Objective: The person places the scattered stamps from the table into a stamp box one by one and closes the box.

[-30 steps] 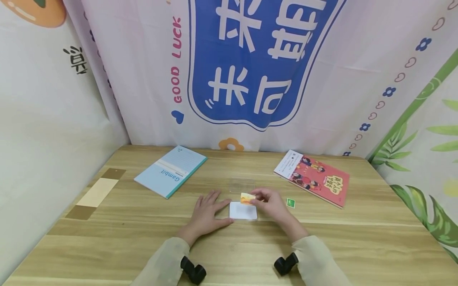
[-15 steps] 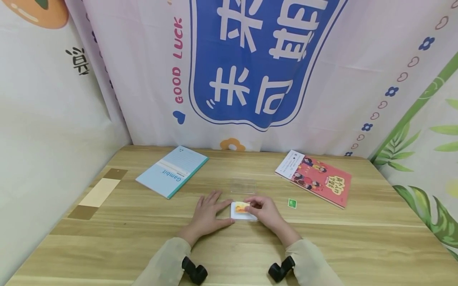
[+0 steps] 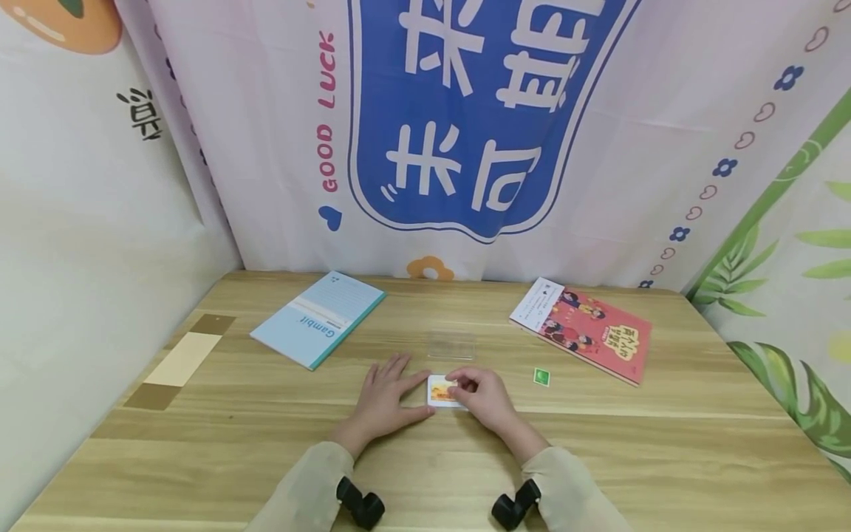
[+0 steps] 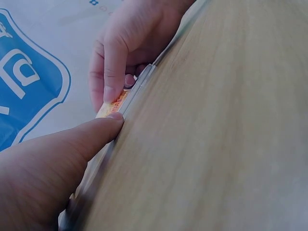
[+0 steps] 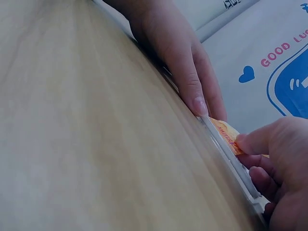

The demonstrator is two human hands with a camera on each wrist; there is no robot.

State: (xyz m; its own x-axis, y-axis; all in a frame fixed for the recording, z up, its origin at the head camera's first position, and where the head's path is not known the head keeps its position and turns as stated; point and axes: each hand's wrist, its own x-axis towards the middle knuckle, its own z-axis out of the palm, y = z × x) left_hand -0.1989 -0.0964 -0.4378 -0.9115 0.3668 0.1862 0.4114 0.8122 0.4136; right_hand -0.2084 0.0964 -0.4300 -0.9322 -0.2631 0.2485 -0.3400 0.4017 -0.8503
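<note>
A small orange-and-yellow picture card (image 3: 440,390) lies over a white rectangular plate (image 3: 442,405) on the table. My right hand (image 3: 488,401) pinches the card at its right side between thumb and fingers. In the right wrist view, the near edge of the card (image 5: 224,131) tilts up a little from the plate's clear rim. At the plate's left side rests my left hand (image 3: 382,403), fingers spread, with thumb and index fingertip touching the plate's corners. The right fingers hide part of the card and the plate's right end.
Just behind the plate lies a clear plastic piece (image 3: 451,345). A small green stamp-like square (image 3: 541,377) is to the right. A light-blue notebook (image 3: 318,319) sits at back left, a red book (image 3: 592,329) at back right. A brown-and-cream strip (image 3: 181,360) lies far left.
My right hand has moved left and toward me, bringing the picture card from above the plate's upper right edge down over its left part. The left hand has stayed in place.
</note>
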